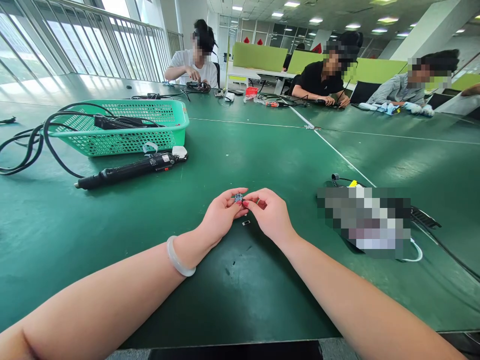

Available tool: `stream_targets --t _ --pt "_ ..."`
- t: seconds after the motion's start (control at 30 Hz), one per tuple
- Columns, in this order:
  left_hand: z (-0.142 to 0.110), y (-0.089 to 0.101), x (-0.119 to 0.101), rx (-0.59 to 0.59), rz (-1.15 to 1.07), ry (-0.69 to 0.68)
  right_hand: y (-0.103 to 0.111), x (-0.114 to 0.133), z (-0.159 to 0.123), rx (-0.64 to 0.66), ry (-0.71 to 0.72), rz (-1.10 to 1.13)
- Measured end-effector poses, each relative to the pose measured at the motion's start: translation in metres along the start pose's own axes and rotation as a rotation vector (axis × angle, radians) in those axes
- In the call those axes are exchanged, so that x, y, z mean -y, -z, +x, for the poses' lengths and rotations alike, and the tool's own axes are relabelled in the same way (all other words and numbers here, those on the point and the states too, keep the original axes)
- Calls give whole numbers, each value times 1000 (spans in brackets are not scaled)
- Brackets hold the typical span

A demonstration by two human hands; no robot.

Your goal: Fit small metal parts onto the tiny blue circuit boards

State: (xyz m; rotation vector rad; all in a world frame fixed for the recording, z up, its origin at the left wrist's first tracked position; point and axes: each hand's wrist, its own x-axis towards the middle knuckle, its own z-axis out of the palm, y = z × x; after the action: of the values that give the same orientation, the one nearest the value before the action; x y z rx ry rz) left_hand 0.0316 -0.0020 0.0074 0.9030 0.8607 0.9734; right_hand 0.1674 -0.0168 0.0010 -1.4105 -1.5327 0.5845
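Observation:
My left hand (pixel 222 212), a pale bangle (pixel 180 256) on its wrist, is closed around a small blue-grey part (pixel 238 197) with pale metal-looking bits. Thumb and forefinger of my right hand (pixel 270 212) pinch at the same part's near right side; whether they grip the part itself or something tiny beside it is hidden. Just below the fingertips a small dark-and-white rectangular piece (pixel 246 223) lies on the green tabletop (pixel 240 280). The small part is held a little above the table.
At the left stand a green plastic basket (pixel 138 147) with black cables and a black electric screwdriver (pixel 131 171). A pixelated object (pixel 369 217) with cords lies at the right. Several people sit along the far side, near a red container (pixel 251 92).

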Motion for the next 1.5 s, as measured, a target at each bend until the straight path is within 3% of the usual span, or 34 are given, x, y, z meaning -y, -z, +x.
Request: stream_targets --t 0.2,0.77,1.0,1.23,1.4,1.5 --pt "1 1 3 62 71 -81 2 0 0 -16 20 -23" --pt "0 2 3 45 234 -137 1 1 -1 -10 65 -69" --pt "-2 -1 1 0 261 -114 2 1 -1 -19 45 -71" --pt "-2 1 0 51 271 -143 1 4 -3 -14 63 -9" --pt "0 -1 -1 69 231 -91 1 -1 0 -1 70 -34" --pt "1 -2 -4 16 190 -52 2 -4 2 14 75 -24"
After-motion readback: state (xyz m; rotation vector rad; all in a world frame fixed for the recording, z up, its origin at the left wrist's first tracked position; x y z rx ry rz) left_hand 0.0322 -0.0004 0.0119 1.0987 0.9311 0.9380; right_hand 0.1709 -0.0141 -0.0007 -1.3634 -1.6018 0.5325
